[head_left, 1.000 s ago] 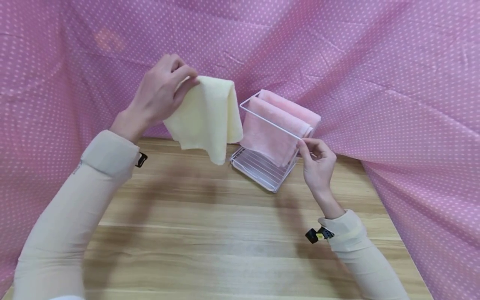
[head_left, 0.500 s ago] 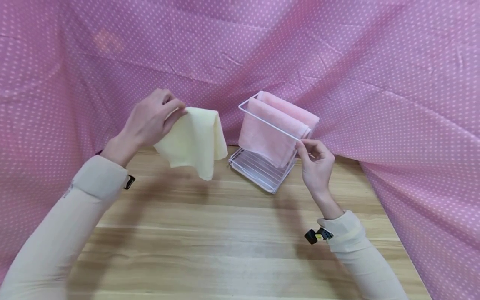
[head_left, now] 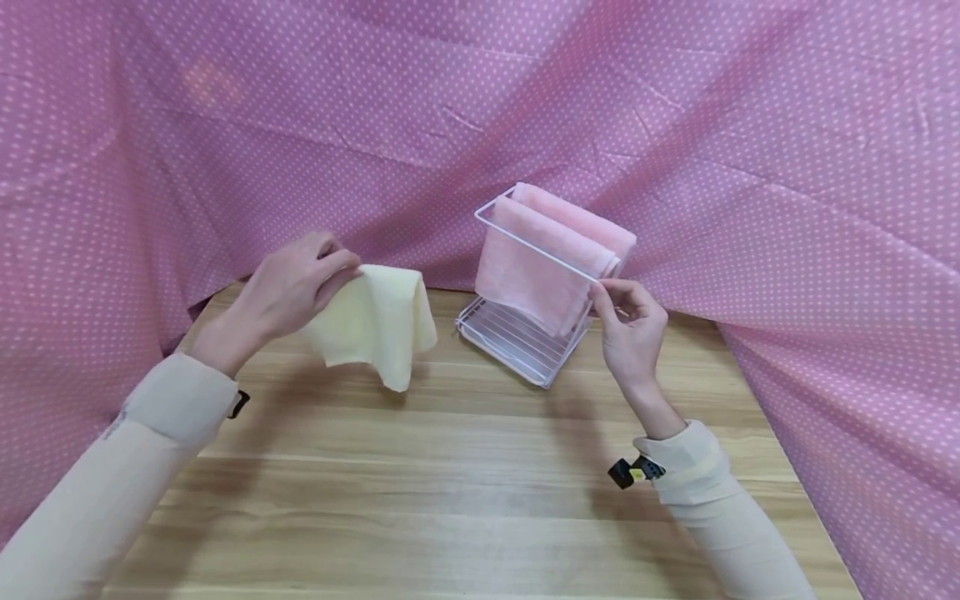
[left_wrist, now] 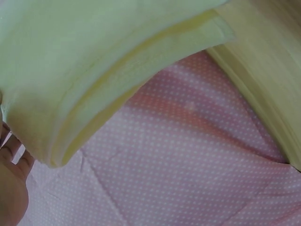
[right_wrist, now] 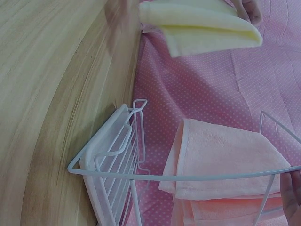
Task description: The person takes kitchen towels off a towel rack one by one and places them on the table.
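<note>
A folded pale yellow towel [head_left: 382, 321] hangs from my left hand [head_left: 288, 279], which pinches its upper edge above the table, left of the rack. In the left wrist view the folded layers of the yellow towel [left_wrist: 117, 70] fill the upper left. My right hand [head_left: 633, 329] pinches the near right corner of a white wire rack [head_left: 517, 346]. Over the rack's upper bars drapes a pink towel [head_left: 543, 267]. The right wrist view has the pink towel [right_wrist: 230, 160] inside the frame and my right fingers [right_wrist: 292, 188] at a white bar.
Below the rack's slatted base sits a white drip tray [right_wrist: 101, 174]. The wooden table [head_left: 450, 500] spreads toward me, and a pink dotted cloth [head_left: 420, 125] hangs behind it and along both sides.
My left hand has come down and to the left with the yellow towel, away from the rack and closer to the table. The right hand keeps its hold, with the rack almost still.
</note>
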`<state>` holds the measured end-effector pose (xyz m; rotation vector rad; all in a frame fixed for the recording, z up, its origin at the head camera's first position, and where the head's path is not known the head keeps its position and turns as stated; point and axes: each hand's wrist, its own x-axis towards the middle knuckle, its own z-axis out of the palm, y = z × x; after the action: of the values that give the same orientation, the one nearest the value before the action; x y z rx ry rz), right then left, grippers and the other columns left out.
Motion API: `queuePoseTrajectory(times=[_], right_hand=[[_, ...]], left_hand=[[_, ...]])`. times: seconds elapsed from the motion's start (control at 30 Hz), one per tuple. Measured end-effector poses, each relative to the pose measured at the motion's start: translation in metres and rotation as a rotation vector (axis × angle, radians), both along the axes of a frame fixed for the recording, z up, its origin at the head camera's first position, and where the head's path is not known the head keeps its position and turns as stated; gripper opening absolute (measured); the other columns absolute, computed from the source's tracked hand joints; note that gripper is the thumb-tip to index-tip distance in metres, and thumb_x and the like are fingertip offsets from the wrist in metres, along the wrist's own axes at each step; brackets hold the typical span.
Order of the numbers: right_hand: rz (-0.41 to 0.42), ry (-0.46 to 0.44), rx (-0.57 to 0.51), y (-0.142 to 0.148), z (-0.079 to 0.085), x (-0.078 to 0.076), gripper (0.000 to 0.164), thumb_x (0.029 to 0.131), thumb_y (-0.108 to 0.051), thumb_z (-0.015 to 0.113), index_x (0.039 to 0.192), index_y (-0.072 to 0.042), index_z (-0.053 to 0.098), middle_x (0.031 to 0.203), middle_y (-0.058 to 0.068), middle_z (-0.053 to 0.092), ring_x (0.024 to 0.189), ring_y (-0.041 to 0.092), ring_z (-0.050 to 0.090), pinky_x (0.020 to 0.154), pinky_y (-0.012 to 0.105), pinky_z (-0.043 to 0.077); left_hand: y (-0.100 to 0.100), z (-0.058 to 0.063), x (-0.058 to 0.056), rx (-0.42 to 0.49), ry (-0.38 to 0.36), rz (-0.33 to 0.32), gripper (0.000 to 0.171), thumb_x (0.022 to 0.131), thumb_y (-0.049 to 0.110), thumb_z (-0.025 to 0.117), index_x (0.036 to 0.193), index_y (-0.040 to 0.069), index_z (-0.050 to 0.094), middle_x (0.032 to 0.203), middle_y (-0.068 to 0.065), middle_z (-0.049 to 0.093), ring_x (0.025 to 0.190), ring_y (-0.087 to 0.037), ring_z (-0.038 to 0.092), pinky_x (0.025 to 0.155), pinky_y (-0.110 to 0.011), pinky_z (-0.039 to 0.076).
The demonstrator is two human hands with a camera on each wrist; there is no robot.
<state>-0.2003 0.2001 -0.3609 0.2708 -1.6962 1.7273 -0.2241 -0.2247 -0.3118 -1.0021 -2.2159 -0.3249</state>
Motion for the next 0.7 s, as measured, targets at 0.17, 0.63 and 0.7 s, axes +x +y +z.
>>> queuePoseTrajectory(times=[0.17,0.63,0.7], right_hand=[[0.005,-0.001,0.003,0.0,0.0,0.0,0.019,0.095,0.003,0.072,0.098,0.022,0.067,0.076,-0.007,0.072,0.067,-0.001,0.069,0.065,0.016,0.061],[-0.005,-0.001,0.006,-0.001,0.0,0.002,0.016,0.095,0.005,0.072,0.098,0.02,0.068,0.076,-0.007,0.072,0.067,0.0,0.069,0.064,0.017,0.062],[-0.002,-0.004,0.008,-0.002,0.0,0.003,0.015,0.095,0.005,0.071,0.098,0.02,0.068,0.076,-0.008,0.072,0.068,0.0,0.069,0.065,0.017,0.062]], left_hand=[[-0.003,-0.008,0.01,-0.026,-0.022,-0.004,0.011,0.092,0.008,0.078,0.102,0.008,0.072,0.083,-0.008,0.061,0.071,-0.022,0.054,0.059,-0.037,0.045],[0.0,-0.03,0.023,-0.135,-0.121,-0.015,0.009,0.094,0.013,0.076,0.102,0.013,0.072,0.085,-0.002,0.057,0.073,-0.015,0.05,0.062,-0.034,0.048],[0.002,-0.033,0.02,-0.142,-0.129,-0.008,0.008,0.095,0.013,0.075,0.101,0.013,0.071,0.084,-0.002,0.056,0.073,-0.015,0.049,0.061,-0.034,0.048]])
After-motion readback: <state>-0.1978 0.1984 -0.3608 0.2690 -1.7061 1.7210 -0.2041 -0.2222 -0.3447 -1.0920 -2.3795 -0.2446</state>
